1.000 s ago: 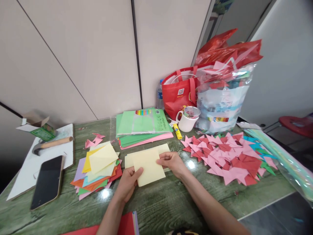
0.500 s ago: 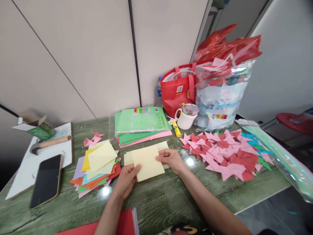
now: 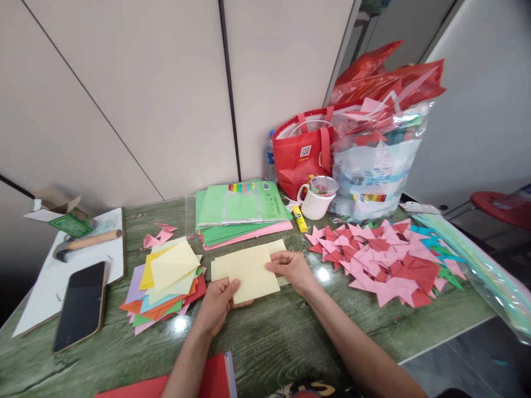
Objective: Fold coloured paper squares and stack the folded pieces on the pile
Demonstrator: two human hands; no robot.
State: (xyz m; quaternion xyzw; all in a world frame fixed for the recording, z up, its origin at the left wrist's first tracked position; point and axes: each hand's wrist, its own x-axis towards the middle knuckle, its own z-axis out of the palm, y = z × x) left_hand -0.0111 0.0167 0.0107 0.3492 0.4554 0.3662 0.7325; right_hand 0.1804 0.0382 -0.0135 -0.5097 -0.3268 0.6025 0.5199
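A pale yellow paper square (image 3: 252, 272) lies over other pale yellow sheets (image 3: 277, 247) on the green wood-grain table (image 3: 274, 337). My left hand (image 3: 218, 307) pinches its lower left corner, thumb on top. My right hand (image 3: 290, 266) pinches its right edge. Left of my hands sits a loose pile of coloured paper squares (image 3: 166, 284). To the right lies a heap of folded pink and red paper pieces (image 3: 384, 260).
A stack of green and pink sheets (image 3: 240, 213), a yellow glue stick (image 3: 299, 219), a white mug (image 3: 317, 200), a red bag (image 3: 305, 152) and a clear plastic bag (image 3: 377, 160) stand at the back. A phone (image 3: 81, 304) and hammer (image 3: 85, 243) lie at the left.
The yellow square has been lifted and shifted slightly between my hands. Both hands stay in their grip on it.
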